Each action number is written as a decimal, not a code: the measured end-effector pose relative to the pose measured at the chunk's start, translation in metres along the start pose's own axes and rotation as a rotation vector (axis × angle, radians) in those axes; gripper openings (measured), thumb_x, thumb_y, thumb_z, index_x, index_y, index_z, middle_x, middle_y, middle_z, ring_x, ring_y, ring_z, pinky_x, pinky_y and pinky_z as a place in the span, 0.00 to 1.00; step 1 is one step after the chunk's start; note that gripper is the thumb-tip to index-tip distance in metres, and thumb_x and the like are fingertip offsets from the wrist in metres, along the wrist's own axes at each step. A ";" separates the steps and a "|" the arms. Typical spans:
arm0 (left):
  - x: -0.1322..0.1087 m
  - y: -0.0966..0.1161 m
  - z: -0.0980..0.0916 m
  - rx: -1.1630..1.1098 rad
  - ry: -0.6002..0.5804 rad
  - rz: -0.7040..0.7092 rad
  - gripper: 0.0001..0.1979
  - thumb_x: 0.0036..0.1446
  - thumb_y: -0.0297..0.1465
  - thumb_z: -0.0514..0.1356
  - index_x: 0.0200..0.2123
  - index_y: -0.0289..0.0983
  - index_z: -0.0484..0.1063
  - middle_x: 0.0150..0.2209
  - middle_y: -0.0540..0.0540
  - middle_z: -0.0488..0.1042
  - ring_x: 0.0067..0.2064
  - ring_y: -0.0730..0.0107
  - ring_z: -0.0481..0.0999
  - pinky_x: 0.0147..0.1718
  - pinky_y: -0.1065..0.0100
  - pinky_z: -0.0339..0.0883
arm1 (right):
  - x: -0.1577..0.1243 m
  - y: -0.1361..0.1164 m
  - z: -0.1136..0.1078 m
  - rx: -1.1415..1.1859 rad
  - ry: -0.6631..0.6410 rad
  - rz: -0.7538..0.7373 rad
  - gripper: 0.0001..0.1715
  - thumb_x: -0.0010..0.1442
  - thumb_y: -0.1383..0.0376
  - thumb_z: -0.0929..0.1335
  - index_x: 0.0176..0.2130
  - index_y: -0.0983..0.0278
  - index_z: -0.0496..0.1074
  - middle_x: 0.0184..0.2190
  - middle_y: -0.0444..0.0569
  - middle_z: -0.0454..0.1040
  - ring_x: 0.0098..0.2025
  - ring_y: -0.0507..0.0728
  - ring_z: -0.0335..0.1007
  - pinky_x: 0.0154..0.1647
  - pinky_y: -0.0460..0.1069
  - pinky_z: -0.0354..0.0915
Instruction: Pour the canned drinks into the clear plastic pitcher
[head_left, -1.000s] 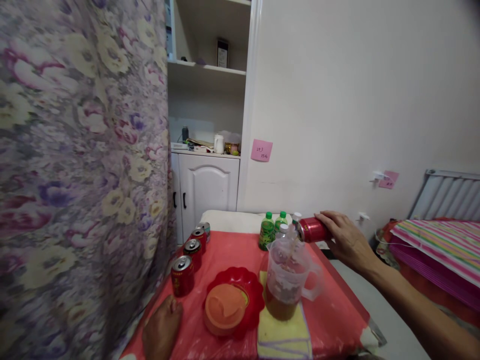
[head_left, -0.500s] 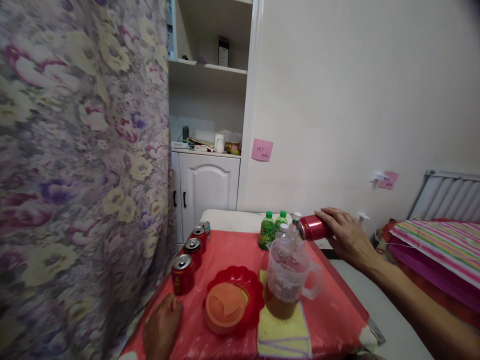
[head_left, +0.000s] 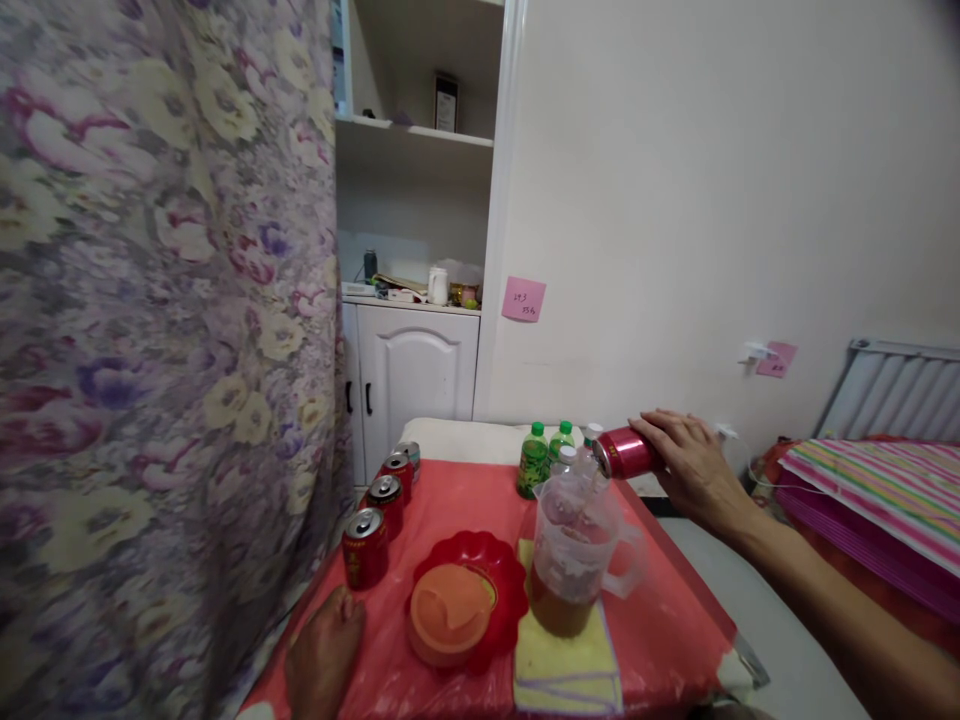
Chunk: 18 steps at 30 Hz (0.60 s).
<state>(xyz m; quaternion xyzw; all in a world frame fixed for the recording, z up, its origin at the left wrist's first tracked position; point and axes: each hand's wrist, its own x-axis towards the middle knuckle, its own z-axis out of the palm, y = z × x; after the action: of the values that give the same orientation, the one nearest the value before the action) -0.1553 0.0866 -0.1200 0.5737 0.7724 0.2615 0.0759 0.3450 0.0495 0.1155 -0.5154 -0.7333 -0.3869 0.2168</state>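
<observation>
My right hand grips a red drink can, tipped on its side with its mouth to the left. A thin stream of liquid runs from it into a clear plastic measuring jug, whose lower part holds brown liquid. The jug stands on a folded yellow cloth. My left hand rests closed at the table's left front, just below the nearest standing red can; whether anything is inside it is hidden. Between my hands, an orange round lid or bowl sits in a red scalloped dish.
More cans stand in a row along the table's left edge. Green-capped bottles and a white-capped bottle stand behind the jug. A red cover lies over the table. A floral curtain hangs close on the left.
Liquid keeps flowing from the tilted can into the jug. My right hand and the can have barely moved; my left hand stays in place.
</observation>
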 end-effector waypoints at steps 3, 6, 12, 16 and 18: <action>0.001 0.001 -0.001 0.008 -0.001 -0.002 0.12 0.62 0.38 0.45 0.26 0.44 0.56 0.27 0.49 0.70 0.29 0.65 0.69 0.29 0.66 0.50 | 0.000 0.001 0.000 0.000 0.001 -0.008 0.32 0.60 0.74 0.64 0.62 0.61 0.63 0.58 0.57 0.72 0.61 0.66 0.62 0.61 0.64 0.57; 0.001 0.002 -0.002 0.012 -0.001 0.005 0.12 0.62 0.37 0.45 0.26 0.44 0.56 0.26 0.50 0.70 0.28 0.66 0.70 0.29 0.66 0.51 | 0.001 0.002 0.000 -0.010 0.000 -0.011 0.31 0.60 0.74 0.64 0.61 0.60 0.63 0.58 0.57 0.71 0.62 0.67 0.62 0.61 0.65 0.56; 0.000 0.004 -0.003 0.019 0.016 0.015 0.12 0.62 0.37 0.46 0.26 0.43 0.56 0.26 0.50 0.70 0.27 0.67 0.69 0.29 0.66 0.52 | 0.002 -0.001 -0.001 -0.026 -0.005 -0.013 0.30 0.62 0.73 0.63 0.62 0.59 0.62 0.58 0.55 0.72 0.62 0.66 0.62 0.61 0.65 0.56; 0.000 0.004 -0.003 0.013 0.010 0.016 0.12 0.62 0.36 0.45 0.26 0.43 0.57 0.27 0.49 0.71 0.28 0.67 0.70 0.29 0.66 0.52 | 0.002 -0.003 0.000 -0.033 -0.022 -0.019 0.30 0.63 0.74 0.62 0.62 0.59 0.62 0.58 0.55 0.71 0.63 0.66 0.61 0.62 0.65 0.55; -0.001 0.003 -0.003 0.011 0.009 0.012 0.12 0.62 0.37 0.45 0.26 0.43 0.57 0.27 0.49 0.71 0.29 0.67 0.70 0.30 0.66 0.52 | 0.002 -0.004 0.001 -0.036 -0.032 -0.023 0.30 0.63 0.74 0.62 0.62 0.58 0.62 0.59 0.54 0.71 0.63 0.66 0.60 0.62 0.65 0.54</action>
<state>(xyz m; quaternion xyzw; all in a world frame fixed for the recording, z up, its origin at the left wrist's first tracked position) -0.1535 0.0858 -0.1163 0.5777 0.7707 0.2603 0.0674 0.3408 0.0512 0.1149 -0.5170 -0.7354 -0.3942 0.1913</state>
